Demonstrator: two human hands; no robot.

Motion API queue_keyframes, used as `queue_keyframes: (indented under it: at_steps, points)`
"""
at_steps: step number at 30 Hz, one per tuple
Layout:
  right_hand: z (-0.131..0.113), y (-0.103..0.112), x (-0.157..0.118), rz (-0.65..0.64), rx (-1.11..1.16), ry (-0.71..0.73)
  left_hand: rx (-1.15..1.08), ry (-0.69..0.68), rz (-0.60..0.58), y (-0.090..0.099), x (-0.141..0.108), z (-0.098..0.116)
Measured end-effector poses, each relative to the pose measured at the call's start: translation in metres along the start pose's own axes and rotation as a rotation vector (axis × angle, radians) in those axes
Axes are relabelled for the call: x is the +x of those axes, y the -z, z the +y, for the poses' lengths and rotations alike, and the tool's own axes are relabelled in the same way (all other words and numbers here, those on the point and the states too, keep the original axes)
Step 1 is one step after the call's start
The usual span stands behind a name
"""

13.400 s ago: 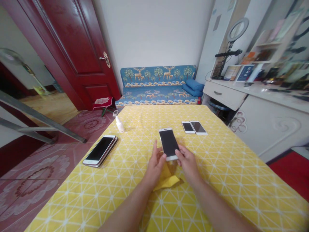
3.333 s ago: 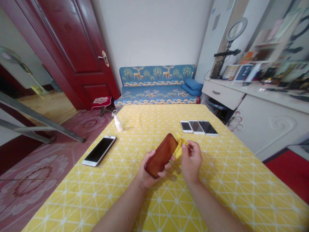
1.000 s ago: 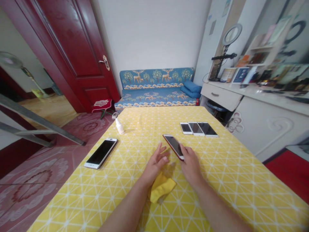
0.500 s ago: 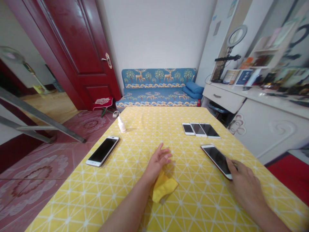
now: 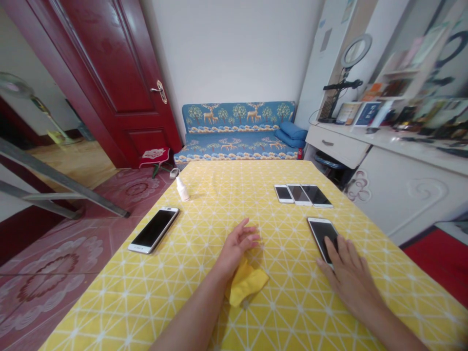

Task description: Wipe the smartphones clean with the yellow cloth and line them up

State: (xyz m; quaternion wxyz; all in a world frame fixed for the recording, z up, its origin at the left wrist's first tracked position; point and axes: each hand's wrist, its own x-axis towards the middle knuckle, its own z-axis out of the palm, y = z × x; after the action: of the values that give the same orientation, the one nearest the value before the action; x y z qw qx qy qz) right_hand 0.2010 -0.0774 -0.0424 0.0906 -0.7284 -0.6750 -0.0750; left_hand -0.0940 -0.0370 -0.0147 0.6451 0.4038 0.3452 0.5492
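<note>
Smartphone (image 5: 319,235) lies flat under right hand (image 5: 351,282), fingers spread on it, no grip; left hand (image 5: 237,246) open, empty, beside yellow cloth (image 5: 247,285).

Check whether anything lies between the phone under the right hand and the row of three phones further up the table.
Nothing visible does. Only the bare yellow tablecloth separates the phone under the right hand from the row of three phones.

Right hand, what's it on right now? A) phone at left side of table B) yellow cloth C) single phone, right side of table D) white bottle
C. The right hand lies with its fingers across the lower part of a phone, screen up on the yellow tablecloth.
</note>
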Motion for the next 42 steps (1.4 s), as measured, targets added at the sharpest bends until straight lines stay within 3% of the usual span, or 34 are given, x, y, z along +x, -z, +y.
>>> queue_keyframes:
  at_steps: [7, 25, 33, 38, 42]
  points:
    - [0.021, 0.0, 0.031, -0.036, -0.077, -0.144, -0.002, 0.016, 0.016, -0.001, 0.0, 0.001]
    - [0.034, -0.002, 0.068, -0.045, -0.008, -0.096, -0.003, 0.028, 0.023, -0.003, 0.001, 0.001]
    - [0.029, 0.003, 0.07, -0.052, 0.002, -0.104, -0.014, 0.027, 0.023, -0.002, 0.003, -0.002]
    - [0.028, 0.008, 0.08, 0.036, 0.018, -0.127, -0.007, 0.017, 0.028, -0.003, 0.002, -0.002]
    - [0.027, 0.01, 0.115, 0.088, 0.053, -0.124, -0.019, 0.011, 0.024, -0.004, 0.002, 0.0]
